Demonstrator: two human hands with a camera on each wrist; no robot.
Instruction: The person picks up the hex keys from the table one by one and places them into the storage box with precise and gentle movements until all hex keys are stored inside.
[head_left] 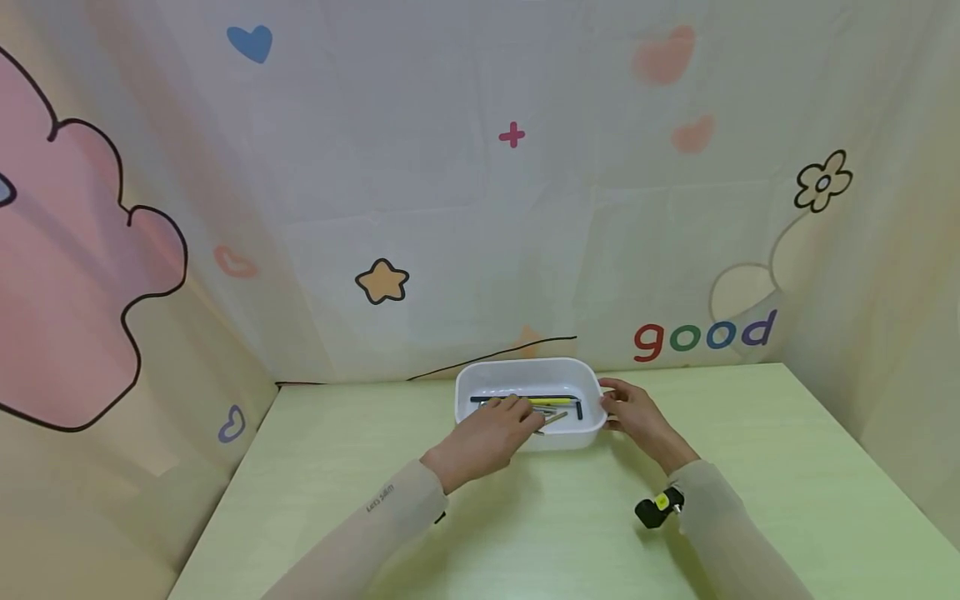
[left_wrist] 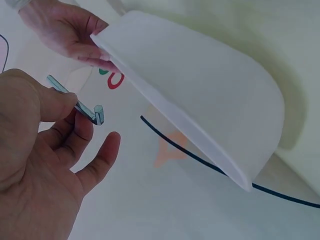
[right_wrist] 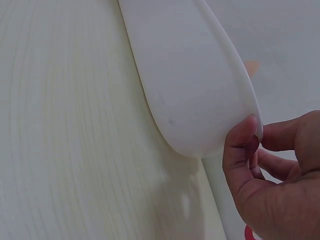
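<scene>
A white plastic box [head_left: 573, 440] stands near the back edge of the table. My left hand [head_left: 486, 440] is over its front rim, and in the left wrist view the thumb and fingers pinch a small silver L-shaped hex key [left_wrist: 99, 115]. Inside the box lie a long black L-shaped rod [head_left: 579, 410], a yellow stick-like piece [head_left: 552, 402] and some thin silver pieces, partly hidden by the left hand. With thumb and fingers, my right hand [head_left: 636, 419] grips the box's right end at the rim; the right wrist view shows this pinch closely.
The pale green wood-grain table [head_left: 585, 533] runs up to a printed curtain [head_left: 480, 275] at the back. Curtains also flank the table on both sides. A black device with a yellow mark [head_left: 660, 507] is on the right wrist.
</scene>
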